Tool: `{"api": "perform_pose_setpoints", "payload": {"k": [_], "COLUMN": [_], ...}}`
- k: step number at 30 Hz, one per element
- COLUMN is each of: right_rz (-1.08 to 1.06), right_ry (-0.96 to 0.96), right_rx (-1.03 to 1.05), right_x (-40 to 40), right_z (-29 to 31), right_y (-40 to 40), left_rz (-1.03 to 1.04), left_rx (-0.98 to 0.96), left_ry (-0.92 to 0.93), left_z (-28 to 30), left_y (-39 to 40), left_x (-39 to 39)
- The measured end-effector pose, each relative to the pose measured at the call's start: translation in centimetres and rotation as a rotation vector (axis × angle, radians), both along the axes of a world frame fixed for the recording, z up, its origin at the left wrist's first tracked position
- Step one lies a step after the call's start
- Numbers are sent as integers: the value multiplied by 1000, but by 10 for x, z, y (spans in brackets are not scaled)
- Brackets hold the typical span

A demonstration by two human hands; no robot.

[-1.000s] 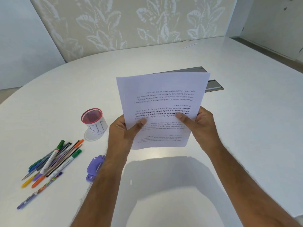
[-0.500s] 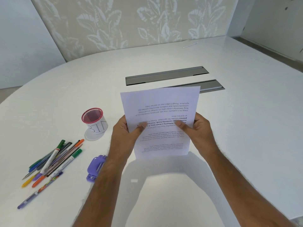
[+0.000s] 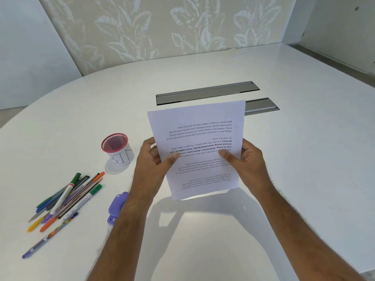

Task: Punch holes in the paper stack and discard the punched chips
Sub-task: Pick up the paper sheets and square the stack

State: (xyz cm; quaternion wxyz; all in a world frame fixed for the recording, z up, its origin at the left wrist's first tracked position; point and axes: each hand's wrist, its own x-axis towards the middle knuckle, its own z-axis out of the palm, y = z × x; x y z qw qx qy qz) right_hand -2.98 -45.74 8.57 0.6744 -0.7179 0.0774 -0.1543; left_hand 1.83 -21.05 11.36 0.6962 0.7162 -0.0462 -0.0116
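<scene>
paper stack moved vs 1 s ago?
Yes. The paper stack, gripped by the left hand and right hand, has come down: its top edge covered the far grey slot earlier and now sits below it.

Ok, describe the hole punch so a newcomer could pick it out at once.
Start at the white table and find the pile of pens at its left. Just right of them, partly hidden behind the left forearm, lies the hole punch: a squat lilac plastic block, unlike the slim pens.

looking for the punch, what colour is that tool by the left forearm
Purple, a small plastic hole punch; head view.
</scene>
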Motion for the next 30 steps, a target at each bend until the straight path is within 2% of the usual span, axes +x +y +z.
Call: {"api": "perform_pose_setpoints", "payload": {"k": [5,7,10,13,15,18,30], "right_rz": [14,48,110,160,177,174,61], "right_ry": [-22,-45,-72,-73,-66,-58,-42], "right_rx": [-289,-380,-464,-497,-517,-512,-122], "right_x": [4,4,5,5,7,8,1], "right_z": [32,44,57,63,63,60,28], "right_y": [-5,-5,-4,0,0,-5,-47], "left_rz": [235,251,200,144,85,11,49], "left_rx": [267,409,620,725,702,529,246], "left_ry": [-359,-490,-548,-490,-454,-366,-102], "left_z": [27,45,68,78,77,72,38], "left_y": [6,8,6,5,9,14,50], "left_x": [-1,-5,-10,-11,-9,-5,7]}}
